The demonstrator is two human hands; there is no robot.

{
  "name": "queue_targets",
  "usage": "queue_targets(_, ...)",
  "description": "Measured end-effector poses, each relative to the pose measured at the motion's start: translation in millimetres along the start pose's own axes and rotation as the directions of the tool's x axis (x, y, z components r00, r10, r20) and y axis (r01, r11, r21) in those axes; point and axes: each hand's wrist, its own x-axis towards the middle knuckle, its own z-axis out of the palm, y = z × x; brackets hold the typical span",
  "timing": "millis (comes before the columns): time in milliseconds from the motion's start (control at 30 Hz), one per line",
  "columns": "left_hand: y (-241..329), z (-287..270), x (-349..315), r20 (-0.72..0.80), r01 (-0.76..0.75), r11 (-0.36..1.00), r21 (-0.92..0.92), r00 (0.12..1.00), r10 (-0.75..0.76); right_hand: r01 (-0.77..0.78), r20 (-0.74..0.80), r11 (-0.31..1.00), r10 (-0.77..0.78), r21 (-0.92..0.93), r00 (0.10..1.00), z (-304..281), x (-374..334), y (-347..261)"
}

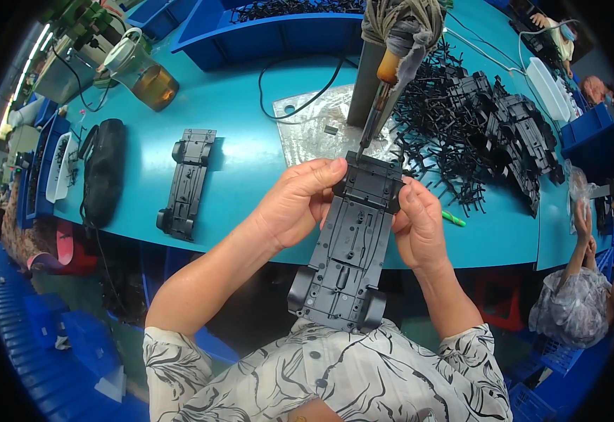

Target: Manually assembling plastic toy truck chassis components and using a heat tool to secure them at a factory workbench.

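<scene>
Left hand (297,195) and right hand (421,226) grip black chassis (350,235), long axis forward, slightly rightward

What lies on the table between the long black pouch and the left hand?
In the head view, a black chassis-like part lies there.

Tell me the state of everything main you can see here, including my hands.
Left hand, gripping
Right hand, gripping
Near plastic base, held in both hands
Other plastic base, lying unheld
Tool with orange handle, pointing down
Pitcher, partly filled with brown liquid
Blue bin, open-topped, holding black parts
Black pouch, lying down; open or shut unclear
</scene>
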Motion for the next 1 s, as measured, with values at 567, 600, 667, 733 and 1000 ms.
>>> queue_targets(567,1.2,-1.4,2.5,0.003,0.022,0.999,-0.042,1.000,-0.021,0.003,0.005,1.000,-0.003,0.000,1.000,-0.3,1.8,1.1)
queue_targets(600,1.1,-1.4,2.6,0.002,0.021,0.999,-0.042,1.000,-0.021,0.003,0.002,1.000,-0.003,0.001,1.000,-0.5,1.9,1.4)
queue_targets(667,0.9,-1.1,2.6,-0.009,0.021,0.999,-0.045,1.000,-0.022,0.002,0.002,1.000,-0.002,0.000,1.000,0.0,1.7,1.0)
queue_targets(733,1.8,1.1,2.3,-0.021,0.025,0.999,-0.045,0.999,-0.026,0.002,0.003,1.000,-0.002,-0.001,1.000,1.0,1.4,0.4)
queue_targets(1000,0.8,-2.9,3.8,-0.008,0.028,0.999,-0.040,1.000,-0.028,0.004,-0.003,1.000,-0.004,-0.002,1.000,2.0,1.5,0.8)
